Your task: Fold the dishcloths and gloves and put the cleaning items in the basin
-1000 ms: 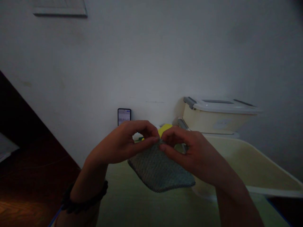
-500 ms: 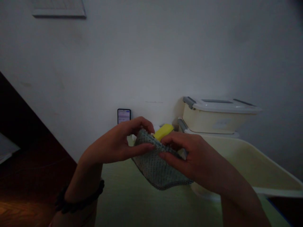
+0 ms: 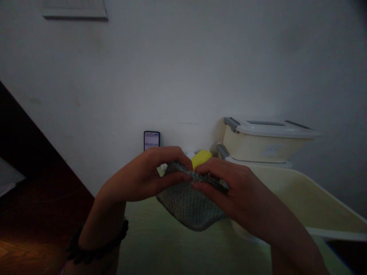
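A small grey knitted cloth hangs above the green table top. My left hand pinches its upper edge on the left, fingers closed on the fabric. My right hand grips the same edge on the right, thumb under and fingers curled over. The two hands nearly touch at the middle. A dark bead bracelet sits on my left wrist. A yellow object shows just behind the cloth, partly hidden by my fingers.
A phone with a lit screen leans on the white wall. A cream lidded storage box stands at the back right, on a second one. A large cream tub lies at the right. Dark wooden floor lies to the left.
The cloth's top edge has been gathered and folded over between my fingers. Both hands stayed close together, shifting only slightly.
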A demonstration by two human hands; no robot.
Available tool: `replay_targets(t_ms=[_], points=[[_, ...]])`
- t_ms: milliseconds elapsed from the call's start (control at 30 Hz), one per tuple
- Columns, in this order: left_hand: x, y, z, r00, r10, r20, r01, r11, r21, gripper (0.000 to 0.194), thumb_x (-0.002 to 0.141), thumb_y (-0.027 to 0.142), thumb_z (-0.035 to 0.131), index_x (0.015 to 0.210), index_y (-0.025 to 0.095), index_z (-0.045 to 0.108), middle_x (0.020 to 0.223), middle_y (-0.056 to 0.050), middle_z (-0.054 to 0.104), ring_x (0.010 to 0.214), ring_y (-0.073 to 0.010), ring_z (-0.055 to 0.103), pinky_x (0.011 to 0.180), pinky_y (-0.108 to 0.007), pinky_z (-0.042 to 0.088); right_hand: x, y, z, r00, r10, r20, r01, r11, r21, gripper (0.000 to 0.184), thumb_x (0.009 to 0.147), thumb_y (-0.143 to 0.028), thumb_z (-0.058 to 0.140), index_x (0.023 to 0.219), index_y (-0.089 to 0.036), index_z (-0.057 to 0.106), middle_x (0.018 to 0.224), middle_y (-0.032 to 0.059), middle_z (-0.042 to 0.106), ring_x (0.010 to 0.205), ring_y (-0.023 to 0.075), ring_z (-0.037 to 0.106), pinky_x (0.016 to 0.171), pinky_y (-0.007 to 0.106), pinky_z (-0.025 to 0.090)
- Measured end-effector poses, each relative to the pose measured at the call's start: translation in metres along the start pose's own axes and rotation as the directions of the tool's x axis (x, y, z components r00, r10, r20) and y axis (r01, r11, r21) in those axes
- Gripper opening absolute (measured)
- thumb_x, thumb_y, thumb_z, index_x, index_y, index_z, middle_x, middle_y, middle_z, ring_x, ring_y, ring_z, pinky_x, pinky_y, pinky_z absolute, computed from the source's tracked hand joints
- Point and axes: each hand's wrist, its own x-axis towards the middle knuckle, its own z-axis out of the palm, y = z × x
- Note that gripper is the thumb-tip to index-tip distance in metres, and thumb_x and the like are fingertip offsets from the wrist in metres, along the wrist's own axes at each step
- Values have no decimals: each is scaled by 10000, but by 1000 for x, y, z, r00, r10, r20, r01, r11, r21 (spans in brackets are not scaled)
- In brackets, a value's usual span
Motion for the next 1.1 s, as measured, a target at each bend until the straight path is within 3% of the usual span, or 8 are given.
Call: replay_targets(t_ms=[300,500,600,1100], points=[[-6,-14,-4,993,-87,-78,94,992,82,99,855,246,536,929,192,573,838,-18,628,758,-142,587,670,-224,452,-6,5,-8,998,53,-16,-54,995,-83,96,779,-207,643,866,-238,619,753,-49,634,651,107,566,572,220,387],[-6,-3,-5,999,34,3,-34,999,31,203,762,209,657,952,190,587,847,7,644,714,-103,598,647,-171,460,-7,2,-13,999,10,-48,-14,996,-83,103,791,-176,636,875,-234,624,765,-59,643,674,88,579,603,198,393],[-2,5,-3,998,64,8,-65,997,33,144,780,186,632,922,177,609,826,13,657,721,-94,602,655,-163,460,-5,-1,-13,1000,12,-20,-13,999,-50,90,799,-175,626,868,-232,625,786,-59,646,698,83,586,632,194,398],[0,9,-1,998,60,-3,-60,993,99,96,796,183,605,891,175,614,776,36,651,668,-71,592,609,-160,445,-4,-8,-13,998,42,-51,-42,999,-7,157,784,-180,617,908,-263,568,782,-81,628,679,79,564,597,189,385]])
